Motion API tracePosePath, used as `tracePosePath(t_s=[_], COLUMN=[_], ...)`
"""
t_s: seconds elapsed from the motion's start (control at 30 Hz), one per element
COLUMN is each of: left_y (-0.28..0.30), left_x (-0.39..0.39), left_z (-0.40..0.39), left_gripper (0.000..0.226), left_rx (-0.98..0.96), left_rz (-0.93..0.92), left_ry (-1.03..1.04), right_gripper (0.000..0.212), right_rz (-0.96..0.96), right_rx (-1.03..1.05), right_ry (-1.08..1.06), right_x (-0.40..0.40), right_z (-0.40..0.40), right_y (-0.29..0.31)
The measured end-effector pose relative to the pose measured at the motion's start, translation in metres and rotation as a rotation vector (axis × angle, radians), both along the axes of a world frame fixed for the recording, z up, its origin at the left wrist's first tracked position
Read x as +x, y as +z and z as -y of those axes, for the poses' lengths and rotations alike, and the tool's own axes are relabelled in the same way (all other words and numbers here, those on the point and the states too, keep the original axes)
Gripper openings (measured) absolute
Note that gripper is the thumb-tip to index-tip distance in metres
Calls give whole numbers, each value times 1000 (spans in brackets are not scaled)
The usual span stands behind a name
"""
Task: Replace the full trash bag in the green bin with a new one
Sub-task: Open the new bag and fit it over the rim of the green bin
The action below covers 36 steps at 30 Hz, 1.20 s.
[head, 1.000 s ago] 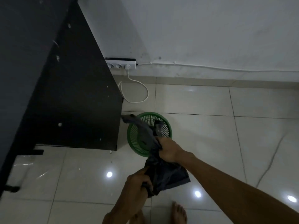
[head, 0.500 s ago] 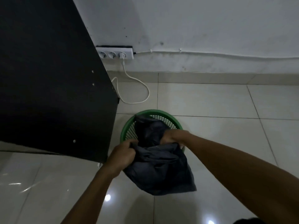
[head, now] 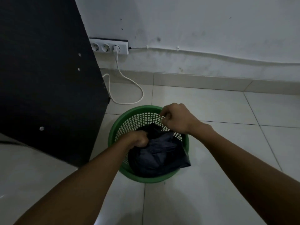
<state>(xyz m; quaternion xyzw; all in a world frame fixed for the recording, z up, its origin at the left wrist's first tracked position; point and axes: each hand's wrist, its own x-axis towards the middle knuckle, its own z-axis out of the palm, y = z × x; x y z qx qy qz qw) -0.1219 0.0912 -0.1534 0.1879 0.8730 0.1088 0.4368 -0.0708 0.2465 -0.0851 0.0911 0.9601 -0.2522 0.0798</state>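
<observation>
left hand (head: 140,139) fist grips bag (head: 159,153) | right hand (head: 176,118) pinches bag edge over bin (head: 113,135)

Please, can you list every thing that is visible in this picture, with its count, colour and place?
Round green plastic mesh bin: one, green, on the floor beside the cabinet.
Dark plastic trash bag: one, black, inside the bin, one corner over the rim.
Tall dark cabinet panel: one, black, left.
White three-socket power strip: one, white, low on the wall.
White cable: one, plugged in, looping on the floor.
Left hand: grips the bag.
Right hand: pinches the bag's edge.
</observation>
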Motion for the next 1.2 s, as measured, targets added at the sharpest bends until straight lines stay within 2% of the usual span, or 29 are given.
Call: tracePosePath(t_s=[0.07,0.13,0.23,0.3,0.37,0.43,0.5,0.57,0.63,0.7,0.8,0.87,0.9,0.97,1.03,1.07,1.1,1.17,1.2], left_y=[-18,-33,-43,-39,-32,-17,3,26,49,64,76,78,78,77,77,79,81,88,92], left_x=[2,8,18,22,17,8,1,-3,-3,-1,8,13,15,16,17,19,20,26,28], left_z=[-9,-16,-21,-21,-18,-13,-7,-3,2,7,13,15,15,14,12,11,9,7,6], left_gripper=[47,44,44,42,37,34,23,8,9,20,26,26,26,29,32,31,29,24,21], left_rx=[-51,-76,-68,-29,95,246,439,613,745,843,905,917,919,911,923,944,963,986,1000], left_rz=[55,141,223,188,88,-29,-36,66,214,355,454,482,478,438,396,389,387,394,401], left_ry=[34,83,165,202,266,386,553,750,904,959,959,927,911,906,933,942,934,909,909], right_gripper=[29,35,51,36,24,27,30,30,29,27,31,45,52,53,42,43,51,65,63], right_rz=[-150,-214,-53,66,73,19,-30,-57,-61,-50,41,74,19,-235,-514,-530,-460,-224,-159], right_rx=[28,67,156,0,-173,-138,-76,-109,-148,-187,-391,-386,-304,-80,51,66,46,-38,-68], right_ry=[-49,-154,-282,-345,-415,-455,-514,-596,-668,-698,-721,-699,-681,-626,-492,-394,-287,-120,-71], right_x=[9,18,32,40,46,45,42,41,41,44,50,54,55,58,60,58,56,53,51], right_z=[-3,-6,-15,-20,-23,-25,-28,-34,-39,-40,-40,-39,-40,-37,-26,-19,-11,7,13], right_y=[-9,-16,-27,-31,-36,-39,-40,-39,-38,-35,-32,-28,-25,-11,9,18,26,33,32])
